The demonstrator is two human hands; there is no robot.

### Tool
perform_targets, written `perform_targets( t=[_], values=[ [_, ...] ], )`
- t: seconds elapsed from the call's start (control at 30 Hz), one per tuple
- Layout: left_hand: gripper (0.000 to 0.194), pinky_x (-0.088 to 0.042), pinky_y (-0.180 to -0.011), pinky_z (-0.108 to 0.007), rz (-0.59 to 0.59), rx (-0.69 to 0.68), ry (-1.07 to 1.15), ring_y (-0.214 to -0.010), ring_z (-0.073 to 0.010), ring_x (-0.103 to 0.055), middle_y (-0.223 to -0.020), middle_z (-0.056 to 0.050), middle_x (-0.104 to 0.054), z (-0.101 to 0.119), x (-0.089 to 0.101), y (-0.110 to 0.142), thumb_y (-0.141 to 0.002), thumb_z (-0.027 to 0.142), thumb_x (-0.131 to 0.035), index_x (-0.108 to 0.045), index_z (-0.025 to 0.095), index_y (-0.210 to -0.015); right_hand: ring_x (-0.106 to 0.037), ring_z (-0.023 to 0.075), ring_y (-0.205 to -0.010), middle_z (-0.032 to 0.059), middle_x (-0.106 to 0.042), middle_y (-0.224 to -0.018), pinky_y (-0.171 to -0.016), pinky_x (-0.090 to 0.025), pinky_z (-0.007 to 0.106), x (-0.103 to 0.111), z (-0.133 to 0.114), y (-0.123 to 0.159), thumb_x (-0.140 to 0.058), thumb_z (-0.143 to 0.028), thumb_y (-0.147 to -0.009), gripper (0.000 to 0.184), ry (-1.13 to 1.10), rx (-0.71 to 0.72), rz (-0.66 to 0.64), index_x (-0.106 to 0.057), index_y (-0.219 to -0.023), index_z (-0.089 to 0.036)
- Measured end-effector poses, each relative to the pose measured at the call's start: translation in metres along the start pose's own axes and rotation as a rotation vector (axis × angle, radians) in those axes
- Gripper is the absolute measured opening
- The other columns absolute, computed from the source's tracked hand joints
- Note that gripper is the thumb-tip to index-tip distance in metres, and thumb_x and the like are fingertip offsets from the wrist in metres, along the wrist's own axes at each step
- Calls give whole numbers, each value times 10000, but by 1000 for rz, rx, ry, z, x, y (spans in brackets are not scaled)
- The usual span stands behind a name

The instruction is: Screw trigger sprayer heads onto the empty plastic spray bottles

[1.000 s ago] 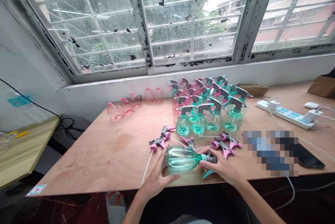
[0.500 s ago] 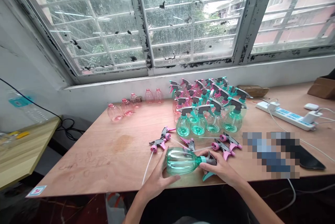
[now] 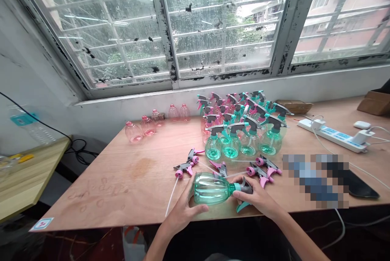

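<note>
A clear teal plastic spray bottle [image 3: 211, 189] lies on its side above the near edge of the plywood table [image 3: 100, 200]. My left hand [image 3: 183, 208] cups its round body. My right hand [image 3: 256, 198] grips the grey-and-teal trigger sprayer head [image 3: 245, 188] at its neck, with the trigger hanging below. A thin white dip tube [image 3: 171, 198] of a loose pink-trimmed sprayer head [image 3: 184, 167] runs down behind my left hand. More loose sprayer heads [image 3: 263, 166] lie just beyond my right hand.
Several assembled teal and pink spray bottles [image 3: 234, 141] stand in a cluster at the back. Empty pink bottles [image 3: 134, 132] stand to their left. On the right are a power strip [image 3: 332, 135], a pixelated patch [image 3: 313, 179] and a phone [image 3: 356, 183]. A window [image 3: 222, 21] runs behind.
The whole view has tilted slightly as my head moved. Both hands keep the same hold, and the bottle stays in nearly the same place.
</note>
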State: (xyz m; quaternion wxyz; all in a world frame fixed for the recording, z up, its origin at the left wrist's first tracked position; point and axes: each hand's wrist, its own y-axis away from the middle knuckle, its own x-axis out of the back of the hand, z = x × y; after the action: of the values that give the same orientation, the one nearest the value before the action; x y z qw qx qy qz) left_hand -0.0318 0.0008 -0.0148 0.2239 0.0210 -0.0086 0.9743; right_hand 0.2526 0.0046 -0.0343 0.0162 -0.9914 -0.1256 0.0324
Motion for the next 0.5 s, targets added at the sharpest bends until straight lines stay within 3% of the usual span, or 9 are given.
perform_targets(
  t=[0.1, 0.27, 0.4, 0.5],
  values=[
    [1091, -293, -1259, -504, -16, -6, -2, -1555, -335, -253, -1688, -98, -295, 4, -2, 1, -795, 355, -844, -133, 296, -1621, -639, 188, -591, -47, -634, -639, -586, -535, 321, -1, 1, -1, -821, -461, -786, 365, -26, -7, 7, -669, -990, -200],
    [1065, -302, -1250, -514, -36, -54, -80, -1587, -309, -107, -1678, -61, -327, 11, -5, 3, -869, 314, -775, -15, 377, -1612, -640, 194, -579, -36, -650, -635, -573, -538, 336, -1, 0, -1, -826, -482, -775, 394, -38, -15, 15, -666, -987, -192],
    [1113, -227, -1281, -487, -20, -14, -98, -1582, -298, -161, -1710, -61, -233, 8, -4, 3, -840, 307, -804, -11, 344, -1619, -639, 195, -588, -38, -650, -637, -582, -538, 338, -2, -2, 0, -832, -477, -769, 391, -35, -12, 14, -675, -987, -193],
    [1060, -243, -1281, -467, -25, 27, -62, -1568, -300, -225, -1713, -83, -211, 5, -2, 3, -846, 333, -793, -78, 279, -1627, -642, 193, -603, -36, -654, -660, -597, -536, 332, -2, -3, 1, -841, -455, -767, 377, -32, -10, 17, -682, -988, -196]
  ],
)
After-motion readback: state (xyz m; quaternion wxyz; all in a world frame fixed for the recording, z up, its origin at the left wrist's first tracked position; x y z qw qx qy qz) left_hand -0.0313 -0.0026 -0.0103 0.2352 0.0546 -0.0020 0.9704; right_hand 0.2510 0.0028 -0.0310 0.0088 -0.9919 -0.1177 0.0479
